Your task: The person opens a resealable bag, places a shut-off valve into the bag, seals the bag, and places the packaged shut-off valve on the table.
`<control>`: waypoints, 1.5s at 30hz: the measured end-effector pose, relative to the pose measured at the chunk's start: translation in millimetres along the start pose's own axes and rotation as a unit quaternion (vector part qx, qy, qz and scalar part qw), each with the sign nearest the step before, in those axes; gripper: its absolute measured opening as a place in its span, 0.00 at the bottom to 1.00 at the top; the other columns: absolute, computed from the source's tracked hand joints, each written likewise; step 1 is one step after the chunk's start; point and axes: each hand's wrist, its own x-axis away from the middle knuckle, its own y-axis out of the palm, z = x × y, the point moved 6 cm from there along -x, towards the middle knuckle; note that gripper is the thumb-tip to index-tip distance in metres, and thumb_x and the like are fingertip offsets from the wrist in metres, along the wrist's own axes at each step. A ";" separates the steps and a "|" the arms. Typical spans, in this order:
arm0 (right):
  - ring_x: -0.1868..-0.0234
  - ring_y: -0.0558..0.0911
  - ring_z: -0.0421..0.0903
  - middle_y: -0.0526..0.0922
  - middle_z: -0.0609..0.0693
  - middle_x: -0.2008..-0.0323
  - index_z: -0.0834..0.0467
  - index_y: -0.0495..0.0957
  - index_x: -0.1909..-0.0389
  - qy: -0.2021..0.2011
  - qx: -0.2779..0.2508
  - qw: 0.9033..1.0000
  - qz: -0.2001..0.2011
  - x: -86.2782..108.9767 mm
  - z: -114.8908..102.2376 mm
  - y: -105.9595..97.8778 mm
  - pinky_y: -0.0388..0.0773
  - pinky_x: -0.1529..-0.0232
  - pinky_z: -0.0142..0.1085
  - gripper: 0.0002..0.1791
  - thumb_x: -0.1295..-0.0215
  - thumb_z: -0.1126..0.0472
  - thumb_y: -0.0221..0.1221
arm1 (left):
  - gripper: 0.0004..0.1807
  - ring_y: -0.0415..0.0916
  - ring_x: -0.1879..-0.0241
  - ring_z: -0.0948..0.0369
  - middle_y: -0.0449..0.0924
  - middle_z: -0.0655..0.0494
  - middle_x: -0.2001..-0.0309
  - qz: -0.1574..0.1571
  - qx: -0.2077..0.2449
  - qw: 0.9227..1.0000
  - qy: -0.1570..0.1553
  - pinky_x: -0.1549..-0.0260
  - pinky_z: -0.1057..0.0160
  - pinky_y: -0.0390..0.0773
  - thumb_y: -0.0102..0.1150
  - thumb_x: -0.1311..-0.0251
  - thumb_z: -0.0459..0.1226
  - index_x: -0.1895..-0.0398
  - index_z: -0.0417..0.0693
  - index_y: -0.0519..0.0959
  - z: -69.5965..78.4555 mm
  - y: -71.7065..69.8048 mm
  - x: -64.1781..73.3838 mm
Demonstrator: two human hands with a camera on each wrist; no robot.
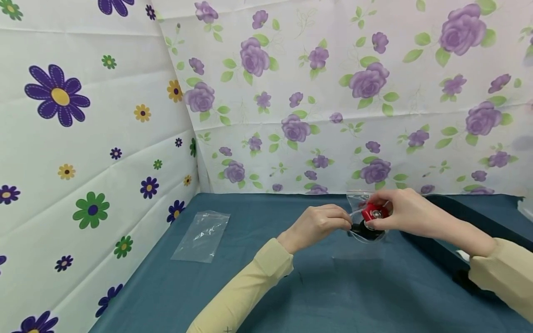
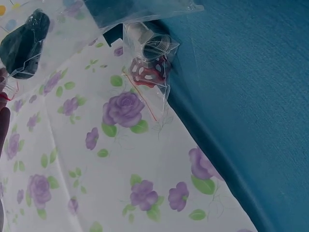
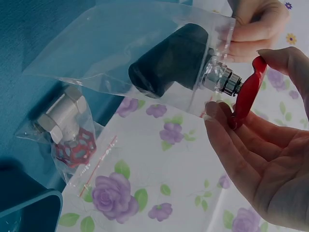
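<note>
My right hand [image 1: 399, 210] pinches the red handle [image 3: 249, 92] of a valve between thumb and fingertips. The valve's black body [image 3: 169, 60] lies inside a clear zip bag [image 3: 91, 46], while its metal stem and red handle stick out of the bag's mouth. At the bag's opening edge, my left hand [image 1: 318, 224] pinches the plastic in its fingertips, seen beyond the valve in the right wrist view. Behind the hands, another clear bag holds a silver metal valve [image 3: 63, 116] with a red handwheel [image 3: 75, 147].
A flat clear bag [image 1: 201, 236] lies at the left of the blue-covered table [image 1: 258, 305]. At the right stands a dark blue bin [image 1: 495, 226], partly behind my right arm. Flowered cloth [image 1: 266, 92] hangs along the back and left side.
</note>
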 end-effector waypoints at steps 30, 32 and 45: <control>0.85 0.68 0.36 0.71 0.41 0.84 0.55 0.76 0.75 -0.016 -0.002 0.995 -0.098 -16.4 28.3 66.3 0.67 0.84 0.31 0.05 0.50 0.62 0.64 | 0.07 0.73 0.58 0.68 0.79 0.58 0.63 -0.034 0.010 0.999 -0.025 0.56 0.79 0.65 0.61 0.46 0.29 0.67 0.49 0.83 -3.3 28.3 12.1; 0.85 0.67 0.37 0.70 0.41 0.84 0.54 0.76 0.76 -0.014 0.000 0.995 -0.100 -16.9 31.1 69.9 0.67 0.84 0.31 0.05 0.50 0.62 0.64 | 0.07 0.73 0.59 0.68 0.79 0.58 0.63 -0.033 0.016 0.999 -0.027 0.56 0.79 0.65 0.61 0.46 0.29 0.67 0.49 0.84 -3.2 30.1 13.8; 0.79 0.75 0.38 0.76 0.42 0.76 0.57 0.79 0.67 0.008 -0.032 0.992 -0.124 -15.4 33.6 74.3 0.72 0.79 0.31 0.05 0.43 0.60 0.62 | 0.07 0.73 0.59 0.68 0.79 0.58 0.63 -0.040 0.019 0.999 -0.031 0.57 0.79 0.65 0.60 0.45 0.28 0.69 0.49 0.83 -3.0 37.0 18.0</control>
